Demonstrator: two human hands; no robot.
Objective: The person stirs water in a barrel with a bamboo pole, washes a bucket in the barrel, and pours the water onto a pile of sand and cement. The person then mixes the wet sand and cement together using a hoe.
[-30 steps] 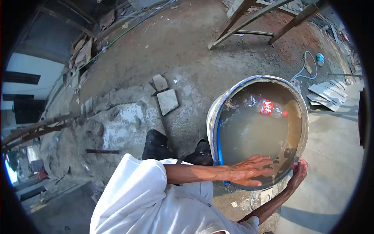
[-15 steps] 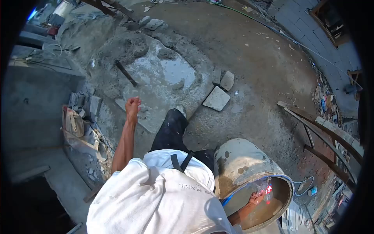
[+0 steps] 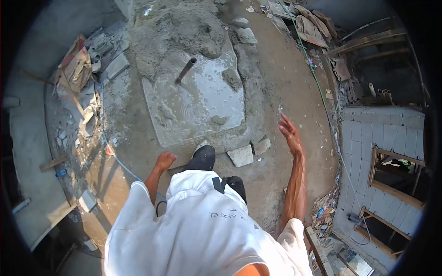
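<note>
My right hand (image 3: 291, 134) is stretched out over the brown ground at the right, fingers spread, nothing in it. My left hand (image 3: 165, 161) hangs loosely curled beside my dark trouser leg (image 3: 202, 158), with nothing seen in it. Ahead of me is a wet pool of grey mortar (image 3: 184, 115) with water standing on its right side. A dark pipe or handle (image 3: 186, 70) sticks up at a slant from it. Behind the pool rises a heap of grey mix (image 3: 184, 32). Two pale block pieces, one a flat slab (image 3: 241, 156), lie at the pool's near right corner.
Rubble and a torn sack (image 3: 76, 66) lie along the left wall. A blue hose (image 3: 113, 154) runs down the left side. A green hose (image 3: 313, 71) crosses the ground at right, before a block wall (image 3: 357, 142) with wooden window frames (image 3: 398, 177).
The view has swung round, and the barrel is out of sight. My right hand has come out of the barrel and no longer holds the clear bottle with the red label. My left hand is lower.
</note>
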